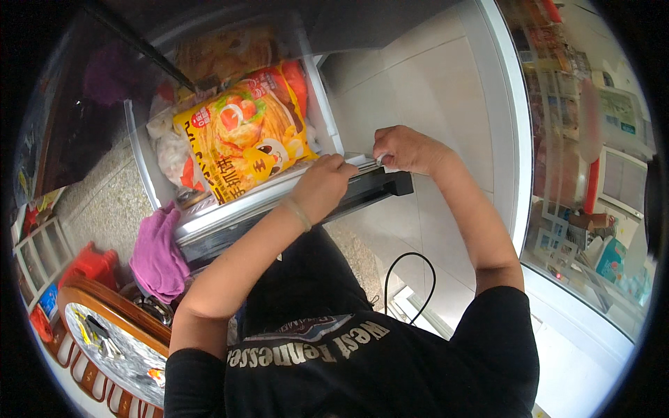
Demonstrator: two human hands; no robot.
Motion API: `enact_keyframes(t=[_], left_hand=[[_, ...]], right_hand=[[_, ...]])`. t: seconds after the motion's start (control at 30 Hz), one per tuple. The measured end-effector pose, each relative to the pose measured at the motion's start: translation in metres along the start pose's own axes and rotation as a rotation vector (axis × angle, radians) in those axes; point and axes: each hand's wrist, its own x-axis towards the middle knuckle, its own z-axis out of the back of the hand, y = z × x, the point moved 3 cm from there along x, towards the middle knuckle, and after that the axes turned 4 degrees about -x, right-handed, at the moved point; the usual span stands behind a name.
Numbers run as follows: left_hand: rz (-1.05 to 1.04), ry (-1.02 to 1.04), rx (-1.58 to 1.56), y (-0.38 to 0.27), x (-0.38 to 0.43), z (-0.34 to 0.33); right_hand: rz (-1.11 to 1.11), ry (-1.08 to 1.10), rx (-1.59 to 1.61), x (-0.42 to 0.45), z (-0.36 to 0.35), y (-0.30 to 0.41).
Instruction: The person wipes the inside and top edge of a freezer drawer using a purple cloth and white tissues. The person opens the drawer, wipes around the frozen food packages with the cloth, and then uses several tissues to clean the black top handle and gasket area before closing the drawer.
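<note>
A pulled-out freezer drawer (325,99) with white walls is in front of me. Inside it lies a yellow printed food bag (245,136), with clear plastic bags of food (173,154) to its left. My left hand (325,185) is curled over the drawer's front rim, near the right corner; its fingertips are partly hidden. At that corner, my right hand (410,150) pinches a small white cloth or tissue (391,168) against the end of the rim. A purple cloth (161,256) is draped over the rim's left end.
Dark glossy appliance doors (62,125) rise at the upper left. A tiled wall (439,104) and a white-framed glass door (515,157) stand at the right. Behind on the left are a round wood-rimmed table (125,345) and a red plastic stool (94,264). A black cable (434,277) loops low.
</note>
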Motion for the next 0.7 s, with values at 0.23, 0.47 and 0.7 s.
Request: enact_keyframes(t=[0.23,0.47,0.7], left_hand=[[0.112,-0.05,0.009,-0.013,-0.01,-0.005],[0.06,-0.07,0.008,-0.011,-0.008,-0.004],[0.055,-0.09,0.067,-0.015,-0.01,-0.003]], right_hand=[[-0.034,-0.003,-0.188,0.003,-0.003,0.003],[0.145,-0.001,-0.361,0.011,-0.001,0.014],[0.173,-0.047,-0.253,0.021,-0.008,0.033]])
